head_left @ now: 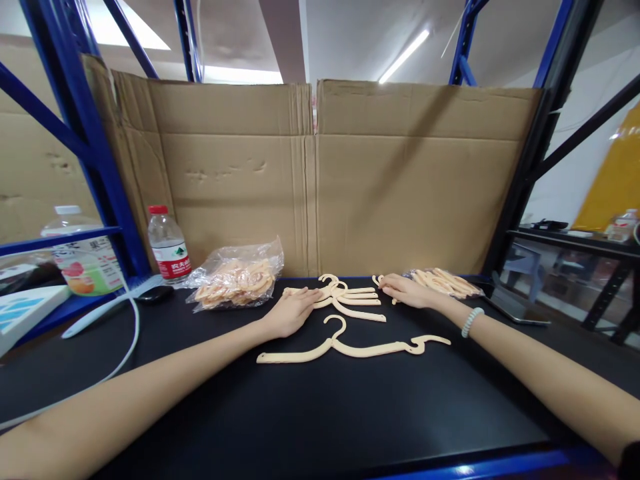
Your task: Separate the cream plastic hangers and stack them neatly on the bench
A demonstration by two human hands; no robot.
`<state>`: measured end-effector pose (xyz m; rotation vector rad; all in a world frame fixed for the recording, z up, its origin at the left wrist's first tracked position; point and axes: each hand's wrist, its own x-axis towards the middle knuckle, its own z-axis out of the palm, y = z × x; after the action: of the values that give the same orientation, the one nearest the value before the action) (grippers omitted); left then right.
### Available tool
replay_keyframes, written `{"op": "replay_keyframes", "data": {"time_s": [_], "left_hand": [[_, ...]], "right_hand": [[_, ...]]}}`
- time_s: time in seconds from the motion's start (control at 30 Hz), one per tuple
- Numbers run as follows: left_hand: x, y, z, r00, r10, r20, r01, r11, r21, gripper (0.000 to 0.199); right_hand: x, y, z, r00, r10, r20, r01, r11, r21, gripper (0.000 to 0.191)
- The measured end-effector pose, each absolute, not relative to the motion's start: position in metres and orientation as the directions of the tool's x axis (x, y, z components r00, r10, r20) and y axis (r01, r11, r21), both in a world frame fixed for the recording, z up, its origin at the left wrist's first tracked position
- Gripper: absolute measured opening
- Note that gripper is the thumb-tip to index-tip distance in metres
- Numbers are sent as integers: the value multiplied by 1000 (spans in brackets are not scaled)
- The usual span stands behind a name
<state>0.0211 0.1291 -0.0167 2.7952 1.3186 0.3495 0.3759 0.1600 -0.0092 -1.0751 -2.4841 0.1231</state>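
Note:
My left hand lies with its fingers spread flat over the left arms of several stacked cream hangers. Nearer to me, a single cream hanger rests on the black table, and a loose hooked piece touches its right end. My right hand is to the right of the stack, its fingers closed around a small cream piece that shows partly beyond the fingertips. Behind my right wrist is a clear bag of cream pieces.
Another clear bag of cream pieces sits at the back left, beside a red-capped bottle and a black mouse. A white cable curves across the left. Cardboard walls the back; a flat dark device lies far right.

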Motion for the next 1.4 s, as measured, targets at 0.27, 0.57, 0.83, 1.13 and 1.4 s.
{"op": "replay_keyframes", "data": {"time_s": [0.27,0.57,0.83,1.13,1.4], "left_hand": [[36,131,-15,564,756,332,770,-627,120,41],[41,86,13,525,724,448,695,-668,265,26],[54,40,15,640,738,215,694,-675,251,16],[50,67,-5,632,662,403,734,-679,-36,15],[57,65,-7,534,738,412,809,-587,3,19]], "right_hand": [[349,132,10,-477,726,495,703,653,-282,20],[309,113,2,-599,711,370,703,688,-184,9],[322,130,-5,-558,722,410,744,653,-138,11],[322,139,-14,-623,657,424,682,722,-117,13],[319,137,-14,-583,682,442,690,703,-174,15]]}}
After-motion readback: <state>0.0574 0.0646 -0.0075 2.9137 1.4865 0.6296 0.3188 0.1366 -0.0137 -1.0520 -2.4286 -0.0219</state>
